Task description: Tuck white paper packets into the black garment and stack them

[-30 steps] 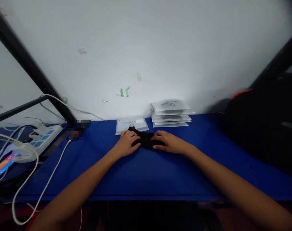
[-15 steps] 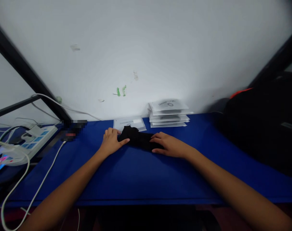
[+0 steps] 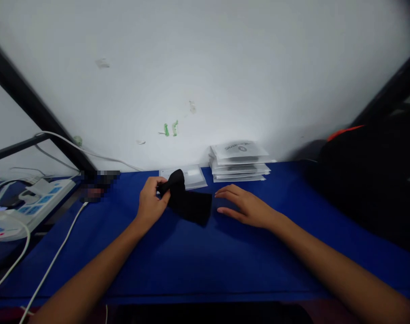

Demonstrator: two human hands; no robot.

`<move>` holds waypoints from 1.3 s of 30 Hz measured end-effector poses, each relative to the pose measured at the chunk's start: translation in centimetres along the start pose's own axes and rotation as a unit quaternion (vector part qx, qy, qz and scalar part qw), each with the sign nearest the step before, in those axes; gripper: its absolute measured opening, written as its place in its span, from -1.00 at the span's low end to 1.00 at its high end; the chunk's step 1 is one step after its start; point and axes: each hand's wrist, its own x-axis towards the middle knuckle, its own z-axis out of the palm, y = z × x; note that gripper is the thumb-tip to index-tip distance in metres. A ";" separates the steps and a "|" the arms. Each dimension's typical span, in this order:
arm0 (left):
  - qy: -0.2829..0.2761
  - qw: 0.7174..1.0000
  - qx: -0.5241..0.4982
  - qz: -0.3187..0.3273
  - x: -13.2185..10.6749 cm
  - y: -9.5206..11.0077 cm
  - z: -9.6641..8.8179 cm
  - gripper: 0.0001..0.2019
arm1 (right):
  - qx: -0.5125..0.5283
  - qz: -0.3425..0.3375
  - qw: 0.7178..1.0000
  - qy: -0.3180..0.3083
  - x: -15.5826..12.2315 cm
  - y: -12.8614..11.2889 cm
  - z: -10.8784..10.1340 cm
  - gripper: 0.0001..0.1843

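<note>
My left hand [image 3: 151, 202] pinches one end of a folded black cloth [image 3: 188, 202] and lifts it a little off the blue table [image 3: 198, 256]. The cloth hangs down to the right from my fingers. My right hand [image 3: 245, 208] hovers just right of the cloth with its fingers stretched out, holding nothing. A single flat white packet [image 3: 193, 176] lies on the table right behind the cloth.
A stack of white packets [image 3: 240, 159] sits by the white wall at the back. A large black bag [image 3: 374, 175] fills the right side. At far left lie a white power strip [image 3: 32, 204] and white cables [image 3: 52, 261]. A black metal frame [image 3: 32, 112] slants up at left.
The cloth lay flat under both hands; my left hand has now gripped its left end and raised it. My right hand has let go and drawn slightly right.
</note>
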 end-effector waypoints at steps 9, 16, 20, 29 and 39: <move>-0.328 0.913 -0.051 0.237 -2.1 3.9 1.3 -0.63 | 0.030 -0.020 0.994 -0.101 0.1 -0.4 0.8 -0.67; -0.327 0.908 0.087 0.249 -2.1 4.2 2.6 -0.71 | 0.068 -0.081 0.987 -0.118 0.2 -0.7 0.8 -0.64; -0.316 0.904 0.118 0.262 -1.8 3.6 2.8 -0.79 | 0.076 -0.090 0.987 -0.107 0.0 -1.1 1.6 -0.62; -0.232 0.930 -0.236 0.158 -3.4 5.4 1.6 -0.79 | -0.023 -0.115 0.993 0.025 0.7 -1.9 2.7 -0.42; -0.272 0.958 0.088 0.026 1.0 -2.5 1.0 -0.84 | 0.028 -0.106 0.994 -0.022 0.1 -1.7 2.1 -0.55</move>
